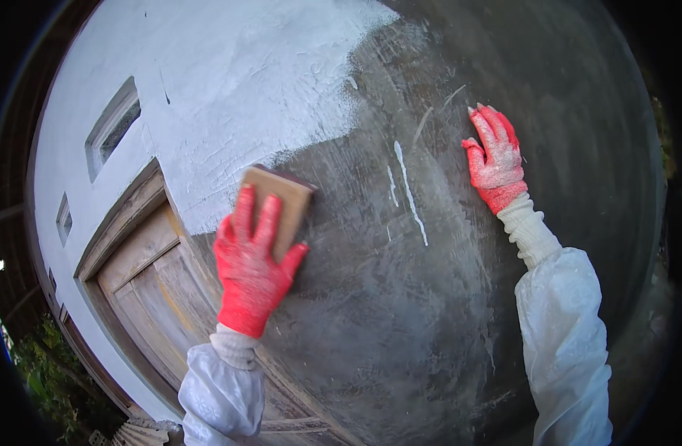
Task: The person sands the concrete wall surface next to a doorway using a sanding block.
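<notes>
While the gloved left hand (250, 286) has its fingers (243, 212) spread over a tan block, a sanding block (290, 212) by the look of it, the thumb sits by its lower right edge, so it looks held rather than just pushed. Block's left of centre in the frame, right where the white coating (259, 82) stops and the bare grey wall (371, 312) starts. I'd keep it flat with even pressure, since a tipped corner would probably gouge. Right hand (498, 167), upper right, holds nothing: fingers loosely apart, by the grey wall, can't tell if they're touching. White streaks (408, 197) near frame centre probably deserve a few light passes. Further out, wooden door (155, 290) at lower left, so I'd go easy near its frame.
</notes>
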The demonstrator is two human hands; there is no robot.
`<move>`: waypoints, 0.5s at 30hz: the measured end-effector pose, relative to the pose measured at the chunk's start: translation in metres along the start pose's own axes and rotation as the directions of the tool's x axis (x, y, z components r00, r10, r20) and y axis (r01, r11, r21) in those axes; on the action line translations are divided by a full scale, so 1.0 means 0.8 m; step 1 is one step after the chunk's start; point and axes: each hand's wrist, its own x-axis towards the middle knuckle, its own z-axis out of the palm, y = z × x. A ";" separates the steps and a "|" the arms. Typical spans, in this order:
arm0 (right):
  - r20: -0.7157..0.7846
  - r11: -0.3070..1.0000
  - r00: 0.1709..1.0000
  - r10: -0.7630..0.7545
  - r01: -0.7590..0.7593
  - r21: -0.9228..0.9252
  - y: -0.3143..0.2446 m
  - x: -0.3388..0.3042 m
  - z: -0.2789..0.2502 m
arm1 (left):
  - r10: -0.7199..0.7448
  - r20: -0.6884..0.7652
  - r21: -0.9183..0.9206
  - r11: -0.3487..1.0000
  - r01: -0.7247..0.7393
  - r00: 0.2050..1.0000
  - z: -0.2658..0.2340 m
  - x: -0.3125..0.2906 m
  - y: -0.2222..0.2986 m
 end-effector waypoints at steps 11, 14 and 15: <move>-0.046 0.999 0.999 -0.007 0.009 0.040 -0.001 0.003 -0.002 | 0.688 0.189 -0.246 0.724 -0.645 0.701 0.018 -0.032 0.097; -0.040 0.999 0.999 -0.012 0.014 0.046 0.002 0.000 -0.001 | 0.523 0.152 -0.194 0.848 -0.493 0.839 0.004 0.028 0.067; -0.025 0.999 1.000 -0.017 0.018 0.041 0.006 -0.003 -0.001 | 0.339 0.088 -0.122 0.937 -0.327 0.937 0.011 0.061 0.050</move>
